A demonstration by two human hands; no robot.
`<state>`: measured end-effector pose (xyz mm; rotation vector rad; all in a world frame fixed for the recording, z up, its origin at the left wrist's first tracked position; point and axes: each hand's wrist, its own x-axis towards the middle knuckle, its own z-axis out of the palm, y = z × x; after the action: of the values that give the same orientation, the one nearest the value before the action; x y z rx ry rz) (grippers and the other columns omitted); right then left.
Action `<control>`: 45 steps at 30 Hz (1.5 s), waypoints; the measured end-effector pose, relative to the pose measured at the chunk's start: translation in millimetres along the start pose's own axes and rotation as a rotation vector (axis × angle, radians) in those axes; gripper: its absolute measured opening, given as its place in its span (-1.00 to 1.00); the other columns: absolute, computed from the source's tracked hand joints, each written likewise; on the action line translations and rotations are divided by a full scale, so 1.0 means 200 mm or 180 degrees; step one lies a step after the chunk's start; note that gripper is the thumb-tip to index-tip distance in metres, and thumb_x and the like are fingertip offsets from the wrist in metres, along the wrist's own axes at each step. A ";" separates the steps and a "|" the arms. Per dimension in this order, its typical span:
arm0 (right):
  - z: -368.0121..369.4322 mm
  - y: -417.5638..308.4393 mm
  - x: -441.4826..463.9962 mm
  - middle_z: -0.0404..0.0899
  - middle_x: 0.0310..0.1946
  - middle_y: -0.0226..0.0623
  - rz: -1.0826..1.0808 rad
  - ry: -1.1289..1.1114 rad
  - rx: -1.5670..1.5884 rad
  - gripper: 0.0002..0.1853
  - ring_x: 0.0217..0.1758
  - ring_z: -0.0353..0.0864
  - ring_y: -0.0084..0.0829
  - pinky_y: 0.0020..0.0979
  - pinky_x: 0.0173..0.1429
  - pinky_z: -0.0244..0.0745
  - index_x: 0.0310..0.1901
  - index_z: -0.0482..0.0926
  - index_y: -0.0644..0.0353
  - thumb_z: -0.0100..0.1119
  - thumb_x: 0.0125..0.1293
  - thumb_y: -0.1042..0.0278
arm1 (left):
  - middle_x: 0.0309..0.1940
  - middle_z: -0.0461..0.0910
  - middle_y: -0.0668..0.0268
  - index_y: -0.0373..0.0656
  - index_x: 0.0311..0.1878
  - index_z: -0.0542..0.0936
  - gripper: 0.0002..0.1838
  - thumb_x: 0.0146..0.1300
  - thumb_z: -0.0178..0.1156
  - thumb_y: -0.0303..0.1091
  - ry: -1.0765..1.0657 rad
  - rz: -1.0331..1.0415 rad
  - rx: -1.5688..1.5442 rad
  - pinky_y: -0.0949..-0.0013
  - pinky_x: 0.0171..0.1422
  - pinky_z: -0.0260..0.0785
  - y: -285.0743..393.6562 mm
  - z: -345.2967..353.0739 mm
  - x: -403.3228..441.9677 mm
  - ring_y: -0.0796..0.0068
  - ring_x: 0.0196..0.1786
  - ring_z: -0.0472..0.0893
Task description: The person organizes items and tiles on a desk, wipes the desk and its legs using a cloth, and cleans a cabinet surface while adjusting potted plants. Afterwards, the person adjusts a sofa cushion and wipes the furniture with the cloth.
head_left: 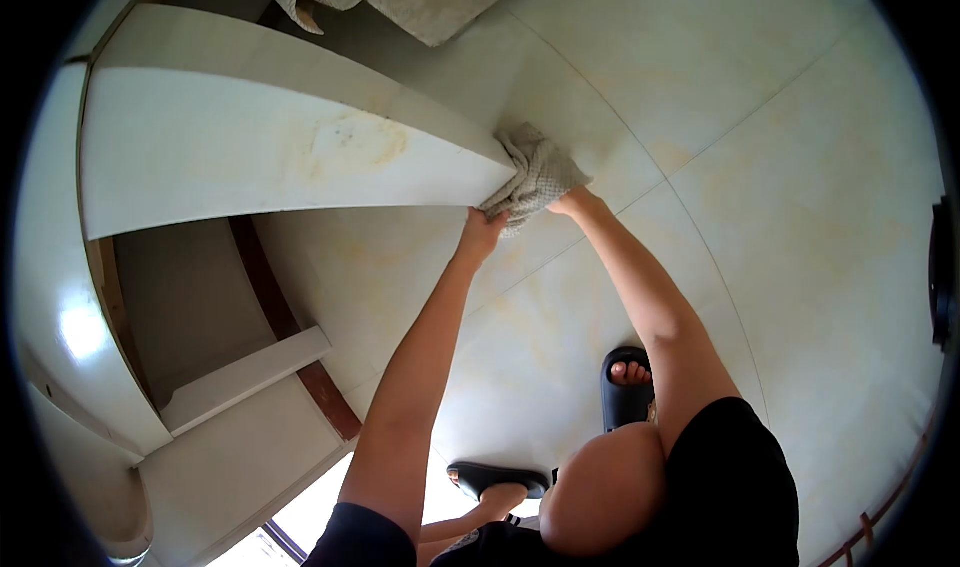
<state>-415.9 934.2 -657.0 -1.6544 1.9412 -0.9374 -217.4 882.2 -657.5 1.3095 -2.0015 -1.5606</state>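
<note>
A beige-grey textured cloth is bunched around the narrow end of a long white panel with yellowish-brown stains on its face. My left hand grips the cloth at the panel's lower corner, its fingers wrapped round the edge. On the other side of the cloth, my right hand holds it too, with its fingers mostly hidden beneath the fabric.
Pale floor tiles spread to the right. Beige cushions lie at the top. A white ledge and a dark red-brown strip are at the left. My feet wear black slippers below.
</note>
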 end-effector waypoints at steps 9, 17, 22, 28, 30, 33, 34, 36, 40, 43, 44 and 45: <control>-0.15 -0.19 0.01 0.47 0.12 0.00 0.1043 -0.0291 0.0344 -0.61 0.18 0.45 -0.05 -0.16 0.23 0.40 0.11 0.47 0.22 0.03 0.39 0.13 | 0.12 0.50 0.02 -0.26 0.32 0.28 -0.43 0.25 0.19 -0.51 0.0634 -0.0075 -0.0303 0.25 0.23 0.31 0.14 0.08 -0.15 0.16 0.14 0.50; -0.65 -0.52 -0.23 0.42 0.19 0.07 -0.0048 0.0331 0.0347 -0.48 0.27 0.38 0.02 -0.12 0.31 0.34 0.20 0.40 0.25 0.10 0.33 0.08 | 0.20 0.44 0.15 -0.37 0.39 0.21 -0.39 0.28 0.11 -0.63 0.0705 0.0951 -0.0624 0.40 0.33 0.24 0.72 0.01 -0.41 0.41 0.22 0.42; -0.69 -0.46 -0.31 0.47 0.19 0.01 -0.0388 0.1262 0.0186 -0.47 0.27 0.41 -0.03 -0.14 0.34 0.33 0.18 0.47 0.23 0.19 0.26 0.10 | 0.30 0.38 0.10 -0.38 0.47 0.09 -0.28 0.28 0.13 -0.61 0.0648 0.1558 -0.0475 0.34 0.41 0.21 1.10 0.02 -0.54 0.37 0.34 0.36; -0.76 -0.48 -0.27 0.45 0.20 -0.12 -0.1261 0.2226 -0.0228 -0.40 0.21 0.42 -0.25 -0.25 0.35 0.26 0.28 0.38 0.18 0.28 0.24 0.19 | 0.42 0.28 0.11 -0.32 0.45 0.21 -0.35 0.28 0.11 -0.65 0.0909 0.2495 -0.0094 0.31 0.49 0.11 1.23 0.08 -0.59 0.32 0.44 0.28; -0.68 -0.52 -0.38 0.41 0.27 -0.16 -0.1290 0.2453 0.0678 -0.33 0.30 0.37 -0.28 -0.24 0.41 0.18 0.34 0.31 0.17 0.29 0.24 0.17 | 0.47 0.21 0.07 -0.21 0.43 0.29 -0.35 0.24 0.10 -0.70 0.0782 0.3076 0.0973 0.27 0.51 0.08 1.10 0.09 -0.60 0.18 0.51 0.21; -0.72 -0.58 -0.64 0.44 0.24 -0.15 -0.1914 0.1696 0.1109 -0.37 0.29 0.44 -0.24 -0.26 0.35 0.31 0.29 0.36 0.27 0.31 0.19 0.32 | 0.36 0.34 0.00 -0.05 0.39 0.37 -0.34 0.21 0.03 -0.76 -0.0052 0.2846 0.1012 0.22 0.46 0.23 1.06 0.10 -0.86 0.01 0.43 0.30; -0.78 -0.61 -0.73 0.47 0.21 -0.13 -0.2350 0.1563 0.0666 -0.41 0.26 0.48 -0.22 -0.28 0.30 0.40 0.25 0.39 0.31 0.32 0.17 0.41 | 0.37 0.35 0.04 -0.05 0.41 0.35 -0.34 0.23 0.04 -0.75 -0.0304 0.2655 0.0980 0.22 0.46 0.25 1.06 0.10 -0.98 0.04 0.44 0.31; -0.81 -0.82 -0.73 0.48 0.18 -0.10 -0.2609 0.0665 -0.0108 -0.36 0.25 0.48 -0.19 -0.29 0.31 0.37 0.23 0.40 0.28 0.39 0.13 0.27 | 0.37 0.36 0.12 -0.09 0.41 0.34 -0.37 0.27 0.07 -0.71 -0.0673 0.2272 0.0722 0.23 0.47 0.24 1.08 -0.17 -1.18 0.10 0.43 0.32; -0.79 -1.42 -0.73 0.53 0.09 -0.18 -0.2407 -0.0594 0.0198 -0.38 0.16 0.52 -0.23 -0.29 0.26 0.38 0.17 0.45 0.17 0.42 0.12 0.08 | 0.37 0.37 0.20 -0.13 0.41 0.33 -0.42 0.33 0.08 -0.65 -0.1262 0.1422 0.0440 0.24 0.49 0.24 1.10 -0.61 -1.49 0.16 0.42 0.34; -0.83 -1.62 -0.73 0.54 0.00 -0.26 -0.2417 -0.0433 -0.0315 -0.44 0.04 0.53 -0.24 -0.23 0.13 0.44 0.12 0.48 0.08 0.35 0.17 -0.02 | 0.28 0.46 0.16 -0.17 0.38 0.37 -0.44 0.30 0.15 -0.60 -0.0735 0.1804 0.0630 0.23 0.38 0.34 1.22 -0.63 -1.59 0.17 0.30 0.46; -0.82 -1.64 -0.73 0.55 -0.03 -0.29 -0.2418 -0.0438 -0.0627 -0.46 -0.01 0.54 -0.24 -0.21 0.08 0.46 0.10 0.49 0.06 0.34 0.17 -0.06 | 0.25 0.49 0.16 -0.19 0.36 0.39 -0.46 0.30 0.17 -0.59 -0.0524 0.1903 0.0630 0.23 0.35 0.36 1.23 -0.74 -1.62 0.17 0.27 0.48; -0.77 -1.65 -0.74 0.56 -0.06 -0.31 -0.2406 -0.0416 -0.0892 -0.47 -0.06 0.55 -0.23 -0.19 0.01 0.47 0.06 0.50 0.04 0.34 0.15 -0.09 | 0.13 0.55 0.12 -0.23 0.27 0.45 -0.53 0.28 0.22 -0.52 -0.0415 0.1779 0.0464 0.24 0.26 0.40 1.20 -0.79 -1.65 0.14 0.17 0.52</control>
<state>-265.4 1090.6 -329.6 -2.6257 1.4000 -0.7817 -41.2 1043.3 -289.8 0.6084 -2.3283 -1.2735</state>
